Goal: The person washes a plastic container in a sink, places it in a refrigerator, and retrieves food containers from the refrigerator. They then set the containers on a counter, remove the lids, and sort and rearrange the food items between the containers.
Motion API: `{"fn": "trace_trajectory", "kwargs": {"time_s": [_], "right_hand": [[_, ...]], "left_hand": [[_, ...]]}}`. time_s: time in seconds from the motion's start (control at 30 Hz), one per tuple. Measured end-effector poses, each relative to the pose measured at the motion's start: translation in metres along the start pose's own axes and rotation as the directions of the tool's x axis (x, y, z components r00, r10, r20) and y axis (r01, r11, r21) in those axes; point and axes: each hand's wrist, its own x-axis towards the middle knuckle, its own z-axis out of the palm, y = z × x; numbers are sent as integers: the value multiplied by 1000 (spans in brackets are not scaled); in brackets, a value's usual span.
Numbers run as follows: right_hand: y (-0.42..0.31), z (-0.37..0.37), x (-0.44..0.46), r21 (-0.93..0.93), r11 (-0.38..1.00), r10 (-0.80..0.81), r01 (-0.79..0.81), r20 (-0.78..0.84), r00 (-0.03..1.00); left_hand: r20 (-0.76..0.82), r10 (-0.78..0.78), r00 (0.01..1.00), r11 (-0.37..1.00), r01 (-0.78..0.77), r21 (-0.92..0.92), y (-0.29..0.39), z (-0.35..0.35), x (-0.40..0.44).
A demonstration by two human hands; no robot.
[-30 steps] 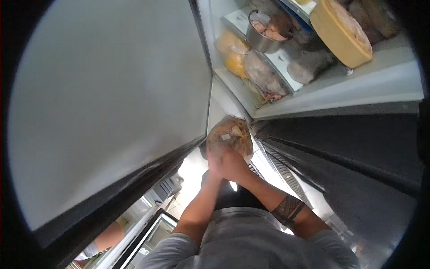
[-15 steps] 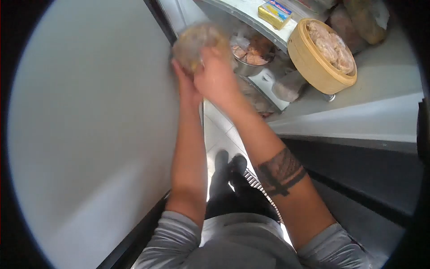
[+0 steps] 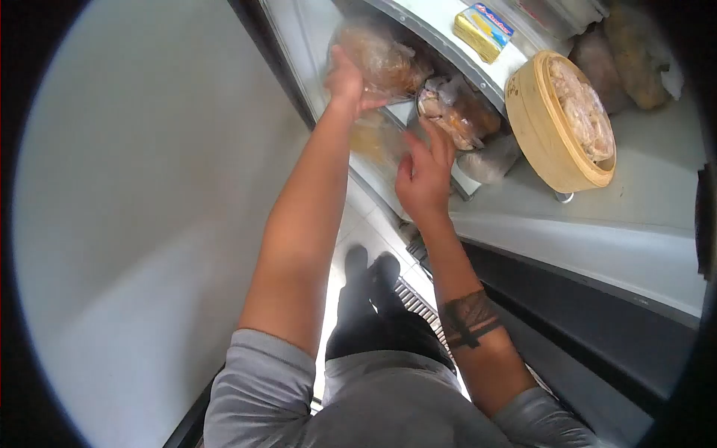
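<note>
My left hand (image 3: 349,84) supports a clear plastic bag of brownish food (image 3: 381,60) at the left end of a lower fridge shelf, its fingers along the near side of the bag. My right hand (image 3: 427,168) holds nothing; its fingers are apart and point at a metal bowl of plastic-wrapped food (image 3: 452,112). Whether those fingertips touch the bowl I cannot tell. Below the left hand, a yellowish bag (image 3: 376,140) shows on a lower level, partly hidden by the right hand.
A round bamboo steamer (image 3: 532,123) with wrapped food stands on the upper shelf, right of a yellow-and-blue packet (image 3: 484,31). Behind it lie more bagged items (image 3: 631,56). The open fridge door (image 3: 149,209) rises at my left. A greyish bag (image 3: 489,160) sits beside the bowl.
My left hand has moved right with the bag, from in front of the door onto the lower shelf. My right hand has come off the bag and moved right and down.
</note>
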Motion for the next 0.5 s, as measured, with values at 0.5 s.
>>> {"fn": "trace_trajectory", "kwargs": {"time_s": [0.5], "right_hand": [[-12, -97, -243, 58, 973, 87, -225, 808, 582]], "left_hand": [[196, -314, 929, -65, -227, 972, -366, -235, -154]]}}
